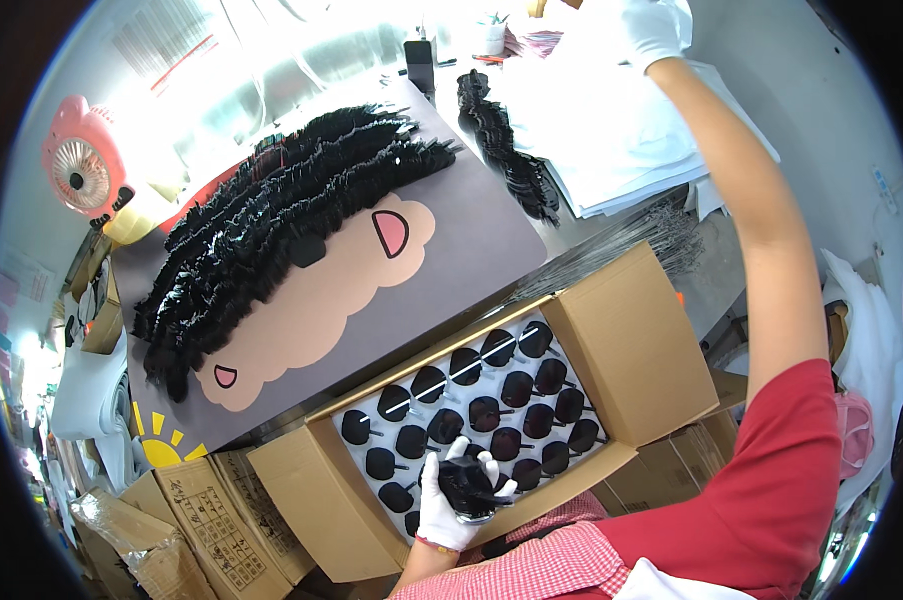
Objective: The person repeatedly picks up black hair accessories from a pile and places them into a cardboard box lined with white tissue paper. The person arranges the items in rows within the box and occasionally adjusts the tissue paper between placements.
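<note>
The left hand (439,518) wears a white glove and is over the near side of an open brown box (641,345). Its fingers are curled around a bunch of black pieces (467,486), with the fingertips partly bent over the top.

Under that hand, inside the box, a white sheet (517,327) has dark round pieces (484,413) set out in rows. Many of them have a short dark stem. The hand hides some of them.

The right arm stretches far up to the top right. The right hand (655,38) has a white glove too, and it is by the big pile of white sheets (606,140). It is so bright there that I cannot tell how far open it is, or if it has hold of anything.

Past the box is a gray mat (401,310) with a brown bumpy shape and pink ears on it. Long rows of black pieces (301,165) lie across the mat, packed close together. One more black row (506,150) lies apart, between the mat and the white sheets. Thin gray sticks (626,240) lie behind the box.

A pink fan (79,170) stands at the far left. More brown boxes (221,520) sit at the lower left.
</note>
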{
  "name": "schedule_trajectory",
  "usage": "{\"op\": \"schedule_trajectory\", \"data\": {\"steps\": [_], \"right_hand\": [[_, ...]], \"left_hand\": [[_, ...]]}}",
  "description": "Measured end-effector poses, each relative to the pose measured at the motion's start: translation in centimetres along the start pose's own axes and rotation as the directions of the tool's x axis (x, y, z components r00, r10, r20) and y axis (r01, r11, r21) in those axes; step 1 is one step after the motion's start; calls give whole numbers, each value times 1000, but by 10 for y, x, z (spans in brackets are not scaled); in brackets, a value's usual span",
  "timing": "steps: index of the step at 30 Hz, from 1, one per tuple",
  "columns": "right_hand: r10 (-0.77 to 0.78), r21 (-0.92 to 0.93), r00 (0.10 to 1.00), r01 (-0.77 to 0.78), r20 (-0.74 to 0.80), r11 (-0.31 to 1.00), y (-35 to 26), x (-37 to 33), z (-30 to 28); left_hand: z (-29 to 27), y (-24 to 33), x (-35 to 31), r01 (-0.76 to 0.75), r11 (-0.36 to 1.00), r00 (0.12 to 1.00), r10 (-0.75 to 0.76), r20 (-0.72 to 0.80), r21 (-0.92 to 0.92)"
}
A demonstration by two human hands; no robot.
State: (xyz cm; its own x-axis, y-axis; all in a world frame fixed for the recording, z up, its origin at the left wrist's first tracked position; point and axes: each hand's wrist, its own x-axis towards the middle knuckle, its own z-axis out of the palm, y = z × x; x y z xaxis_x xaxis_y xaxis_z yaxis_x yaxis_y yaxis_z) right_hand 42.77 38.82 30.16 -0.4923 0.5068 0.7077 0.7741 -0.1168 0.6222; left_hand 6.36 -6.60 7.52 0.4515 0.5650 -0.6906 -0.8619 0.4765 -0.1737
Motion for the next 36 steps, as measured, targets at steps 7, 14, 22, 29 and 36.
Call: {"op": "schedule_trajectory", "data": {"steps": [7, 14, 22, 29, 36], "right_hand": [[-472, 726, 730, -48, 494, 686, -45, -71, -120], [-786, 737, 267, -595, 558, 321, -166, -190, -322], [-420, 923, 860, -133, 289, 362, -218, -236, -337], [-544, 883, 764, -68, 346, 465, -291, -267, -297], [-719, 908, 563, -164, 407, 385, -312, -290, -348]], "left_hand": [[-7, 13, -5, -95, 926, 970, 3, 244, 365], [12, 24, -37, -502, 106, 836, -192, 513, 858], [-42, 54, -81, -111, 534, 994, 63, 92, 838], [-82, 76, -92, -137, 692, 980, 200, -6, 709], [-26, 77, -146, -354, 301, 886, 409, 216, 885]]}}
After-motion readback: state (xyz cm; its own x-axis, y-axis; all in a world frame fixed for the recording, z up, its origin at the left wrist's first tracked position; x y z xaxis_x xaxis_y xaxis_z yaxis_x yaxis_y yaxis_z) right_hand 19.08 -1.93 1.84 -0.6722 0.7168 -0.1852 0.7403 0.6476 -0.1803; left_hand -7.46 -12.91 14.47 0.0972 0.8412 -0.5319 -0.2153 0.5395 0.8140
